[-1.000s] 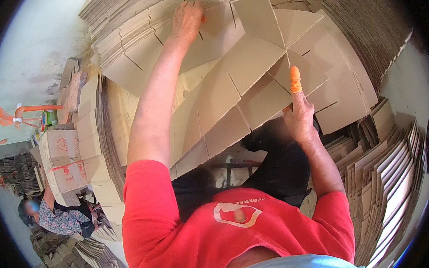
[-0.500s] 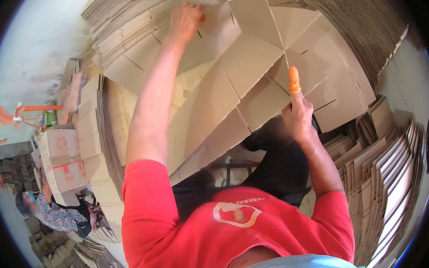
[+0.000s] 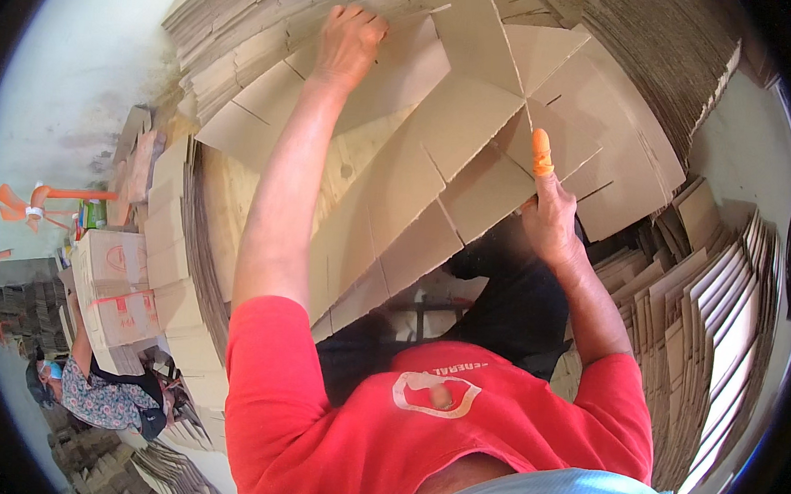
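A slotted, creased brown cardboard sheet (image 3: 409, 167) slants across the work surface before me. My right hand (image 3: 551, 221) grips its near right part, an orange finger cover (image 3: 543, 152) on the outstretched thumb and the other fingers mostly hidden. Farther off to the left, my left hand (image 3: 348, 49) is closed, knuckles up, over a second slotted cardboard flap (image 3: 395, 81) beside a pile of flat cardboard (image 3: 245, 38). Whatever lies within its curled fingers is hidden. More cardboard panels (image 3: 598, 141) spread to the right of the slanting sheet.
Pale wood (image 3: 228, 193) shows beneath the sheets. Tall cardboard stacks stand at the far right (image 3: 665, 55) and near right (image 3: 715, 299). Leftward are taped cartons (image 3: 113, 263), an orange fan (image 3: 35, 206) and a person in a patterned top (image 3: 106, 397).
My left hand has shifted slightly right and turned, so its fingertips no longer show. The cardboard has moved slightly. My right hand has barely moved. The person at left has shifted the head and arm.
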`<act>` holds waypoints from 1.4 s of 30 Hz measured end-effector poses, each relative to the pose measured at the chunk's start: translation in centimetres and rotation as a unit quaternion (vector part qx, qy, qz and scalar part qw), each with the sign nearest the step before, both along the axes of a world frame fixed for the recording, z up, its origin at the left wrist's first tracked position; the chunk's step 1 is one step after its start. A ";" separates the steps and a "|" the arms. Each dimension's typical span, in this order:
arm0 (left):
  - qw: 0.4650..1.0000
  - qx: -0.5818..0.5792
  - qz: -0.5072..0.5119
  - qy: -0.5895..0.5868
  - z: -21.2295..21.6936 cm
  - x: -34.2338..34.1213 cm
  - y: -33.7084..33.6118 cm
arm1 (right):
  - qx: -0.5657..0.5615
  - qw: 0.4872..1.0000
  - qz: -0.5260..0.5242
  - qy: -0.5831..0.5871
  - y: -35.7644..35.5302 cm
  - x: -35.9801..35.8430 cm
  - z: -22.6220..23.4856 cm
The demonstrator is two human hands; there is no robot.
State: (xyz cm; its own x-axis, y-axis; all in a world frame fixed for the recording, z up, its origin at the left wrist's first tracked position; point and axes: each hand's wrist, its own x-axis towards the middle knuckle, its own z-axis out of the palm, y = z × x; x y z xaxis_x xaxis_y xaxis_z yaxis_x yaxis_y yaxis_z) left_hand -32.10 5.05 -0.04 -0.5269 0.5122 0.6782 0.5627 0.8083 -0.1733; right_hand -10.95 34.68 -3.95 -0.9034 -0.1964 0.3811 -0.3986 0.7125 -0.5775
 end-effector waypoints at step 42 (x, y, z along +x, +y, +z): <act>0.972 0.038 0.037 -0.230 -3.0 9.0 0.1 | 0.083 0.990 0.113 -0.032 1.9 1.3 3.5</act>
State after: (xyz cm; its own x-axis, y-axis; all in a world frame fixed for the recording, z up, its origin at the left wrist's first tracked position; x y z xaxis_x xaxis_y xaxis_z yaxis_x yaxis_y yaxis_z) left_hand -23.06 5.17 -3.03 -0.8164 0.4196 0.3967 0.5067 0.8501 0.1436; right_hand -9.66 36.53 -0.41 -0.8509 -0.4504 0.2703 -0.5243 0.6965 -0.4899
